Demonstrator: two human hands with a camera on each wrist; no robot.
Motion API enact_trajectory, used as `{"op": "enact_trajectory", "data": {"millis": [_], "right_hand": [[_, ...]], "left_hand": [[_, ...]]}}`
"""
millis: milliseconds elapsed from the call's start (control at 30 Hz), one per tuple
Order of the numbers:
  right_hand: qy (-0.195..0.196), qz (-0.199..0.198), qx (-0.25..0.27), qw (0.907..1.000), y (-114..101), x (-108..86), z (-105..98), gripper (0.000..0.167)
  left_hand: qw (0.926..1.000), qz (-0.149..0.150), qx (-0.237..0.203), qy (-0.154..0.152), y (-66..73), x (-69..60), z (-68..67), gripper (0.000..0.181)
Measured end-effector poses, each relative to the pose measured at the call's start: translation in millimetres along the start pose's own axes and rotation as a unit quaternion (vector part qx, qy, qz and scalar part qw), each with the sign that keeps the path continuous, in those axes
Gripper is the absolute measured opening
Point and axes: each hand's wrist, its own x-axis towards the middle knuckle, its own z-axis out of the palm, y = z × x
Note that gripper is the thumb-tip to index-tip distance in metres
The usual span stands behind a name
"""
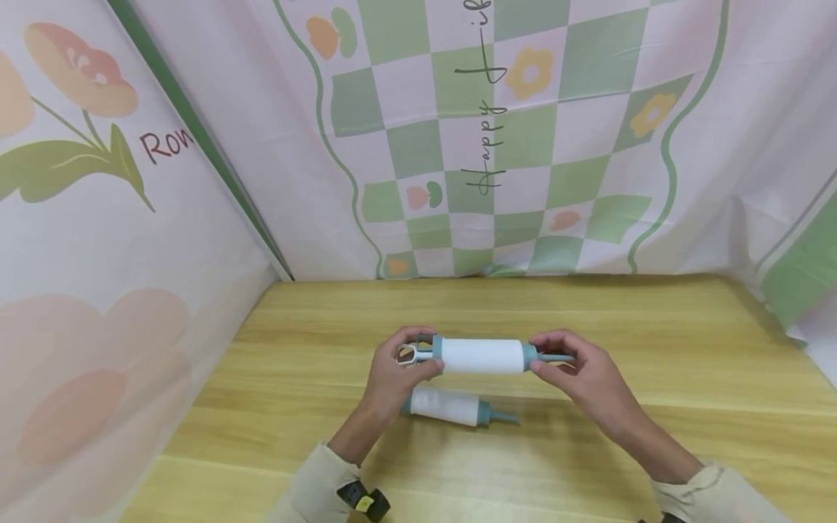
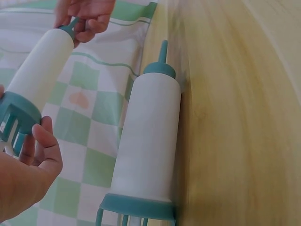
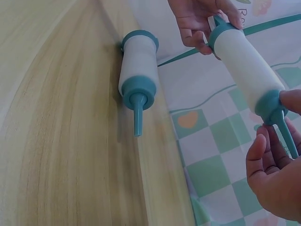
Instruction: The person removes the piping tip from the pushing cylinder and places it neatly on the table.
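Observation:
A large syringe (image 1: 482, 356) with a white barrel, teal ends and a thin teal nozzle is held level above the table, nozzle to the right. My left hand (image 1: 391, 378) grips its teal collar at the plunger end, where a white ring handle shows. At the nozzle end, the thumb and fingers of my right hand (image 1: 593, 378) pinch the teal cap. A second, similar syringe (image 1: 447, 405) lies on the table below and nearer to me, its nozzle also pointing right. In the head view my left hand hides its plunger end; the left wrist view shows its teal collar (image 2: 136, 205).
The wooden table (image 1: 654, 319) runs back to a printed cloth (image 1: 458, 145) with green checks and flowers. Another floral cloth (image 1: 98, 247) hangs along the left side. A dark wrist strap (image 1: 366, 501) sits at my left cuff.

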Motion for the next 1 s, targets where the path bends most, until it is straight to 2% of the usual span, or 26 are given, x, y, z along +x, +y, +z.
{"op": "enact_trajectory", "data": {"millis": [200,467,700,1000], "right_hand": [[0.004,-0.022,0.006,0.9997,2.4,-0.5,1.3,0.029],[0.024,0.010,-0.020,0.9995,-1.6,2.1,1.0,0.032],[0.025,0.037,-0.030,0.9986,-0.5,3.3,0.5,0.037],[0.000,0.042,0.002,0.9991,1.1,1.9,1.2,0.032]], "left_hand": [[0.9999,-0.004,-0.010,-0.004,-2.0,-1.4,-0.7,0.039],[1.0000,-0.002,-0.008,-0.005,-2.4,-1.6,-1.0,0.040],[1.0000,-0.003,-0.007,-0.006,-3.4,-3.0,0.2,0.039],[1.0000,-0.001,-0.005,-0.007,-4.2,-4.1,0.6,0.038]]}}
